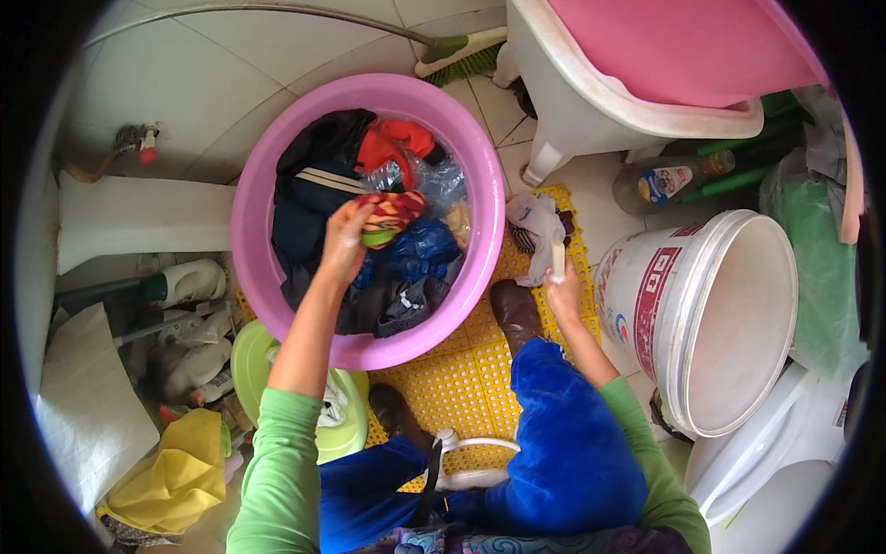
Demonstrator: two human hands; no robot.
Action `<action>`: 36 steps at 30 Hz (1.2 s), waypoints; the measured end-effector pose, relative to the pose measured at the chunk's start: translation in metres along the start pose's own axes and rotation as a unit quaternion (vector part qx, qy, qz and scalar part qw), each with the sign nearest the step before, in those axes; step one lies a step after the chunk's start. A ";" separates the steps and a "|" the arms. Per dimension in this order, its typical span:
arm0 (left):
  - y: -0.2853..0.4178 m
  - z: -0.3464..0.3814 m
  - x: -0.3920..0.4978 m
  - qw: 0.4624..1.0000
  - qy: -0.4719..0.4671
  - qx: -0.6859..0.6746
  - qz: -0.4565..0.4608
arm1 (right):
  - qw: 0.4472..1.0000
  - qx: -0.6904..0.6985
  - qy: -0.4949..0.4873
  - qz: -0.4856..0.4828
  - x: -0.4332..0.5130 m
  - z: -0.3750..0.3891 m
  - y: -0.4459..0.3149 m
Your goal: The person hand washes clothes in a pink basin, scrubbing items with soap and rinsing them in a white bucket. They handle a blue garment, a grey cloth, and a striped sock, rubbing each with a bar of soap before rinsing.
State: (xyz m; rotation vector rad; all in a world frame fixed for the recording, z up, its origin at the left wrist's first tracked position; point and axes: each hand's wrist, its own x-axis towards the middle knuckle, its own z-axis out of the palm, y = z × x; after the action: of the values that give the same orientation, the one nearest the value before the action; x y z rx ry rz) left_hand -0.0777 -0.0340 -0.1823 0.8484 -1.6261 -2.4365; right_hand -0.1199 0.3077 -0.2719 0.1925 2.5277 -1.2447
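A pink-purple plastic basin (367,359) stands before me with wet clothes in it. Over its middle, my left hand (346,242) grips a bunched red, orange and green patterned cloth (391,211). Around that cloth lie a red cloth (394,142), a navy garment with cream stripes (301,215), a shiny blue item (426,242) and a dark grey fabric piece (415,305). To the basin's right, my right hand (565,287) holds a pale bar, apparently soap (557,257). Just beyond that hand, a white plastic bag (534,228) and dark striped fabric lie on the yellow perforated mat (453,381).
A white bucket (637,298) lies tilted at right, below a white plastic stool (588,90) bearing a pink tub (692,48). A lime-green basin (252,353) sits at left, near bottles (197,282) and a yellow cloth (173,471). A green-bristled brush (464,55) rests behind.
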 end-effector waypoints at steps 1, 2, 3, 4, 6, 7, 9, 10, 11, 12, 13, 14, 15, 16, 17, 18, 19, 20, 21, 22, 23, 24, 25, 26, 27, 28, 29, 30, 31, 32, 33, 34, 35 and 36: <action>0.019 -0.001 -0.012 1.000 0.014 -0.025 -0.012 | 1.000 -0.007 0.005 -0.007 0.000 0.000 -0.001; 0.039 -0.002 -0.022 0.999 -0.016 -0.039 -0.005 | 1.000 0.007 -0.011 0.000 -0.001 0.000 -0.002; 0.055 -0.001 -0.029 0.999 0.024 -0.028 0.014 | 1.000 0.010 -0.011 -0.013 0.000 0.001 -0.004; 0.074 -0.004 -0.037 1.000 0.010 -0.013 -0.007 | 0.999 0.013 -0.012 -0.027 -0.001 0.001 -0.006; 0.094 -0.004 -0.047 0.999 0.030 -0.029 0.007 | 0.999 0.019 -0.024 -0.039 -0.001 0.003 -0.012; 0.100 -0.002 -0.048 0.996 0.060 -0.059 0.029 | 0.997 0.052 -0.033 -0.045 -0.001 0.003 -0.016; 0.110 -0.001 -0.055 0.997 0.018 -0.078 -0.006 | 0.996 0.066 -0.043 -0.045 -0.003 0.002 -0.026; 0.112 0.001 -0.057 0.994 0.011 -0.107 -0.028 | 0.994 0.075 -0.061 -0.041 -0.003 0.001 -0.032; 0.112 0.004 -0.059 0.989 0.033 -0.134 -0.057 | 0.985 0.134 -0.084 -0.071 -0.004 0.000 -0.038; 0.112 0.008 -0.060 0.983 0.037 -0.172 -0.046 | 0.978 0.167 -0.098 -0.078 -0.005 -0.002 -0.045; 0.112 0.013 -0.061 0.977 0.015 -0.207 -0.048 | 0.970 0.199 -0.111 -0.085 -0.006 -0.004 -0.051; 0.112 0.019 -0.063 0.968 0.017 -0.244 -0.058 | 0.967 0.182 -0.104 -0.146 -0.006 -0.006 -0.057; 0.112 0.026 -0.065 0.959 0.018 -0.275 -0.063 | 0.973 0.167 -0.105 -0.117 -0.005 -0.008 -0.061; 0.112 0.033 -0.065 0.953 -0.008 -0.291 -0.082 | 0.977 0.155 -0.106 -0.099 -0.003 -0.009 -0.065; 0.110 0.043 -0.067 0.946 -0.095 -0.303 -0.069 | 0.978 0.151 -0.103 -0.102 0.000 -0.009 -0.066; 0.108 0.052 -0.064 0.935 -0.092 -0.334 -0.073 | 0.984 0.131 -0.095 -0.078 0.004 -0.008 -0.066; 0.106 0.062 -0.060 0.924 -0.098 -0.362 -0.071 | 0.992 0.060 -0.056 -0.098 0.011 -0.006 -0.064; 0.104 0.072 -0.058 0.910 -0.120 -0.393 -0.063 | 0.992 -0.009 -0.017 -0.125 0.018 -0.003 -0.059; 0.102 0.081 -0.055 0.909 -0.118 -0.392 -0.074 | 0.986 -0.079 0.011 -0.145 0.026 0.000 -0.053; 0.099 0.089 -0.053 0.910 -0.120 -0.389 -0.078 | 0.983 -0.116 0.016 -0.139 0.035 0.003 -0.046; 0.098 0.097 -0.051 0.911 -0.133 -0.383 -0.081 | 0.979 -0.155 0.023 -0.134 0.044 0.006 -0.038; 0.097 0.104 -0.050 0.919 -0.113 -0.368 -0.081 | 0.974 -0.195 0.027 -0.115 0.052 0.009 -0.030; 0.097 0.110 -0.049 0.921 -0.132 -0.357 -0.080 | 0.967 -0.233 0.034 -0.097 0.059 0.012 -0.024; 0.098 0.115 -0.049 0.923 -0.128 -0.353 -0.081 | 0.961 -0.252 0.030 -0.107 0.064 0.013 -0.019; 0.099 0.120 -0.049 0.925 -0.124 -0.350 -0.081 | 0.959 -0.259 0.027 -0.113 0.068 0.014 -0.017; 0.100 0.124 -0.050 0.925 -0.129 -0.350 -0.071 | 0.957 -0.271 0.019 -0.106 0.070 0.014 -0.018; 0.102 0.128 -0.050 0.925 -0.134 -0.351 -0.061 | 0.954 -0.292 -0.009 -0.071 0.069 0.013 -0.023; 0.104 0.131 -0.051 0.924 -0.139 -0.351 -0.051 | 0.954 -0.267 0.033 -0.129 0.066 0.011 -0.030; 0.106 0.134 -0.052 0.923 -0.146 -0.353 -0.047 | 0.953 -0.251 0.056 -0.160 0.060 0.009 -0.041; 0.106 0.137 -0.053 0.921 -0.152 -0.356 -0.043 | 0.952 -0.237 0.074 -0.179 0.054 0.007 -0.055; 0.106 0.139 -0.054 0.922 -0.146 -0.356 -0.034 | 0.956 -0.148 0.083 -0.240 0.047 0.004 -0.070; 0.105 0.140 -0.054 0.930 -0.141 -0.339 -0.018 | 0.951 -0.054 0.096 -0.289 0.040 0.000 -0.087; 0.102 0.142 -0.054 0.927 -0.150 -0.343 -0.023 | 0.967 0.095 -0.010 -0.238 0.030 -0.004 -0.102; 0.099 0.144 -0.054 0.926 -0.158 -0.342 -0.017 | 0.926 0.314 -0.172 -0.121 0.023 -0.002 -0.119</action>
State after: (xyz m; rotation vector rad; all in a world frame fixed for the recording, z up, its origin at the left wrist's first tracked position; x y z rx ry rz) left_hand -0.1253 0.0620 -0.0341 0.3824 -0.6833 -2.9601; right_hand -0.1727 0.2362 -0.1891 -0.1928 1.8267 -1.9628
